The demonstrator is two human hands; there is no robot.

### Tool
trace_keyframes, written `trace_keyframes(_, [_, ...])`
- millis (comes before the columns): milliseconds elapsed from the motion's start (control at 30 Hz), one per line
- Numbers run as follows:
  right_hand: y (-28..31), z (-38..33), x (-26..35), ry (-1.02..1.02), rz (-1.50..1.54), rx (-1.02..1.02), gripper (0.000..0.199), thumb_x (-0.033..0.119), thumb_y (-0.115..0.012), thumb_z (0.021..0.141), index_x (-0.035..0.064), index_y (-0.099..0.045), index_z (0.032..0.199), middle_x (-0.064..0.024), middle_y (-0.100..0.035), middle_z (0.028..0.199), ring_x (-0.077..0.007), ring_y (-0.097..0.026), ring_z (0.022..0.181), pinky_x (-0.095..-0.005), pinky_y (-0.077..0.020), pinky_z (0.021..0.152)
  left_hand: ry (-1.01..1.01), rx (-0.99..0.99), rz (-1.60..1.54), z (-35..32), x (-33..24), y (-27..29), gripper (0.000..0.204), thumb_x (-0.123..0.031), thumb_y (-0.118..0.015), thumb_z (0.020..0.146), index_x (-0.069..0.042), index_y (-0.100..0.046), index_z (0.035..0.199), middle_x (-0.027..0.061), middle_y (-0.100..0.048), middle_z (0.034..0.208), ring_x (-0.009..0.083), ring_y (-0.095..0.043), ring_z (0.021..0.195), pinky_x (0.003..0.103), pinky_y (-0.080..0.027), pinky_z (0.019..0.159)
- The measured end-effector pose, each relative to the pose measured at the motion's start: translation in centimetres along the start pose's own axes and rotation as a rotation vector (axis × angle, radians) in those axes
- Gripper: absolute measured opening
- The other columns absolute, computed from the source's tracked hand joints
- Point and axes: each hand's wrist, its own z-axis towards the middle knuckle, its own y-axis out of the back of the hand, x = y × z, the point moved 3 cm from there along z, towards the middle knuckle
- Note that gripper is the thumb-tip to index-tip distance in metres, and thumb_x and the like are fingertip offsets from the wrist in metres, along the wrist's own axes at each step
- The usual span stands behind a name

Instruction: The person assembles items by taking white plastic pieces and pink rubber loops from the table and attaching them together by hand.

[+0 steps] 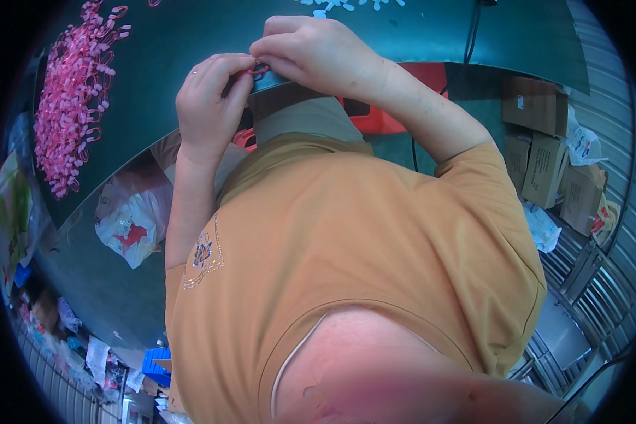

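At the near edge of the green table (155, 85), both of my hands meet around one small pinkish-red loop (259, 69). My left hand (208, 99) pinches it from the left between thumb and fingers. From the right, my right hand (311, 51) closes on the same loop, its curled fingers hiding part of it. A large heap of similar pink loops with pale pink ends (74, 102) lies on the table to the left of my hands. Several small pale pieces (346, 3) lie at the far edge of the view, beyond my right hand.
A dark cable (471, 35) runs over the table on the right. Cardboard boxes (533, 106) are stacked at the right by a ribbed wall. A white plastic bag (131, 222) sits below the table edge at left. Something red (385, 113) shows beneath my right forearm.
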Motion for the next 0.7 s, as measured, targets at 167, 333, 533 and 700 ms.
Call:
trace_keyframes(167, [0.5, 0.2, -1.3, -0.102, 0.126, 0.07, 0.019, 0.023, -0.074, 0.102, 0.0119, -0.083, 0.114, -0.0071, -0.074, 0.104, -0.0305, -0.076, 0.097, -0.0416, -0.0631, 0.085, 0.049, 0.009, -0.026, 0.0, 0.1, -0.1, 0.014, 0.0, -0.077, 0.092, -0.007, -0.077, 0.104, 0.0075, -0.081, 0.101, 0.0217, -0.078, 0.093, 0.034, -0.06, 0.085])
trace_keyframes(333, [-0.2, -0.5, -3.3, -0.168, 0.233, -0.044, 0.023, 0.024, -0.073, 0.104, 0.0093, -0.082, 0.12, -0.008, -0.076, 0.108, -0.0287, -0.076, 0.1, -0.0387, -0.0616, 0.091, 0.391, 0.029, -0.343, -0.2, 0.1, 0.4, 0.012, 0.006, -0.075, 0.1, 0.002, -0.077, 0.111, 0.0093, -0.081, 0.108, 0.0139, -0.076, 0.099, 0.028, -0.061, 0.089])
trace_keyframes(533, [-0.7, -0.1, -3.4, -0.151, 0.383, -0.07, 0.023, 0.022, -0.073, 0.104, 0.0084, -0.083, 0.119, -0.0096, -0.078, 0.107, -0.0267, -0.076, 0.101, -0.0374, -0.0605, 0.092, 0.471, -0.025, -0.679, 0.0, 1.9, 1.0, 0.013, 0.007, -0.074, 0.102, 0.005, -0.074, 0.115, 0.0128, -0.08, 0.11, 0.0157, -0.076, 0.1, 0.028, -0.061, 0.091])
trace_keyframes(700, [-0.8, 1.1, -2.3, -0.187, 0.478, -0.021, 0.025, 0.025, -0.072, 0.103, 0.0078, -0.083, 0.117, -0.0115, -0.078, 0.107, -0.0263, -0.076, 0.1, -0.0367, -0.0603, 0.091, 0.474, -0.038, -0.741, -0.2, 2.0, 0.9, 0.014, 0.008, -0.074, 0.102, 0.005, -0.074, 0.116, 0.0135, -0.08, 0.11, 0.0156, -0.076, 0.1, 0.028, -0.061, 0.092])
